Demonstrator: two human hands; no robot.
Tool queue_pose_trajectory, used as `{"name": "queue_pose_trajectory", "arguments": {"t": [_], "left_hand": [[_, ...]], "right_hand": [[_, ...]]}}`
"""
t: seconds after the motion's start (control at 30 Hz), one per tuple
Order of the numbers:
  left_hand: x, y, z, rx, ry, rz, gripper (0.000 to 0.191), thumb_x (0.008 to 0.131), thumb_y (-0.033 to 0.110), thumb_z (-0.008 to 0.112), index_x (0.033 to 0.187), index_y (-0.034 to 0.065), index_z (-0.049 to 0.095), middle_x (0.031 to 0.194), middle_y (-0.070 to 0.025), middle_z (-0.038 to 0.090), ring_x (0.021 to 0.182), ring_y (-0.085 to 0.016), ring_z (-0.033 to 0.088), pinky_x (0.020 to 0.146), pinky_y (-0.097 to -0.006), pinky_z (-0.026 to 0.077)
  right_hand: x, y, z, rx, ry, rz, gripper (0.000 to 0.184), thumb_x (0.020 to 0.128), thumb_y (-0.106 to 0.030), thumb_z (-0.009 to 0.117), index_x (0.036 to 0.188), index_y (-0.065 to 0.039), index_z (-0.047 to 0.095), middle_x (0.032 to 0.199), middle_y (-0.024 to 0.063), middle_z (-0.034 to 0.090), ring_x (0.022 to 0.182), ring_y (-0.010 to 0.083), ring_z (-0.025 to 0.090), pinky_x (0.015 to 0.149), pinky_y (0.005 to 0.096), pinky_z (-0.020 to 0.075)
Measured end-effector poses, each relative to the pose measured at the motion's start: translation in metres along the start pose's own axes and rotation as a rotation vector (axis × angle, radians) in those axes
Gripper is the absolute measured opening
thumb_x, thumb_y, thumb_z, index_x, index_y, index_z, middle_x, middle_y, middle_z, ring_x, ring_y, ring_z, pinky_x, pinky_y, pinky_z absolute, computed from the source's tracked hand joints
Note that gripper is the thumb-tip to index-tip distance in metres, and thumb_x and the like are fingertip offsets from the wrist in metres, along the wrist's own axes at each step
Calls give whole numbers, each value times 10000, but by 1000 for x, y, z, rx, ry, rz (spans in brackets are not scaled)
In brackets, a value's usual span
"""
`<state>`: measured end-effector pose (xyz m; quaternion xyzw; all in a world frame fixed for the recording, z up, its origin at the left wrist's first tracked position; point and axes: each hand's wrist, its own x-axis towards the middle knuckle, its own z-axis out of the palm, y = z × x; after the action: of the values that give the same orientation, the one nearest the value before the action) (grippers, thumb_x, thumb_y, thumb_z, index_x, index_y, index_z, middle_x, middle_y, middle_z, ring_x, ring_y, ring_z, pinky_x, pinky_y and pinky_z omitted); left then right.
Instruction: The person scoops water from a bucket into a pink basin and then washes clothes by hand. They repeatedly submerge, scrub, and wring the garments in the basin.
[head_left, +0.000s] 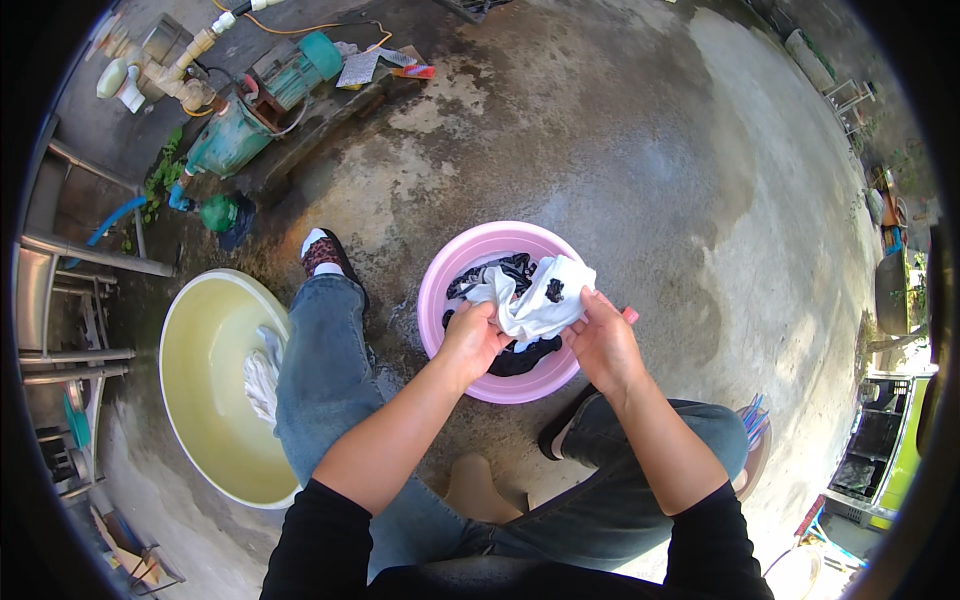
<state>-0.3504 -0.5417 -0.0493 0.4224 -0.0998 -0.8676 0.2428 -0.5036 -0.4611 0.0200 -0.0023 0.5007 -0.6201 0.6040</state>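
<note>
A pink plastic basin (499, 391) stands on the concrete in front of me, with wet black cloth (525, 361) lying in it. Above the basin my left hand (474, 341) pinches the left edge of a white cloth (544, 304) with a black patch on it. The cloth's right side is gripped by my right hand (604, 341), near the basin's right rim. A small pinkish-red object (631, 315) shows just beyond my right fingers; what it is cannot be told. Part of the white cloth hangs down over the black pieces.
A large pale yellow tub (217, 375) with white cloth (262, 379) in it stands left of my leg. A green water pump (262, 97) with pipes is at the upper left, beside metal rails (97, 255). A container with blue hangers (754, 427) is behind my right knee.
</note>
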Motion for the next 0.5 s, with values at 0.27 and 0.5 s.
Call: {"name": "queue_pose_trajectory", "arguments": {"t": [0.27, 0.5], "left_hand": [[-6, -7, 8, -132, 126, -244, 670, 900, 594, 433, 1361, 110, 384, 1319, -135, 446, 1251, -284, 429, 998, -486, 373], [-1, -4, 6, -166, -111, -75, 338, 949, 286, 471, 1184, 63, 569, 1158, -89, 620, 1077, -231, 592, 968, -388, 442]], "right_hand": [[0, 2, 4, 241, -193, 47, 336, 948, -178, 405, 1241, -29, 467, 1231, 97, 561, 1169, 244, 525, 1009, 410, 400], [3, 15, -1, 60, -96, 145, 467, 920, -389, 438, 1241, -53, 483, 1230, 83, 563, 1153, 242, 537, 1003, 406, 401]]}}
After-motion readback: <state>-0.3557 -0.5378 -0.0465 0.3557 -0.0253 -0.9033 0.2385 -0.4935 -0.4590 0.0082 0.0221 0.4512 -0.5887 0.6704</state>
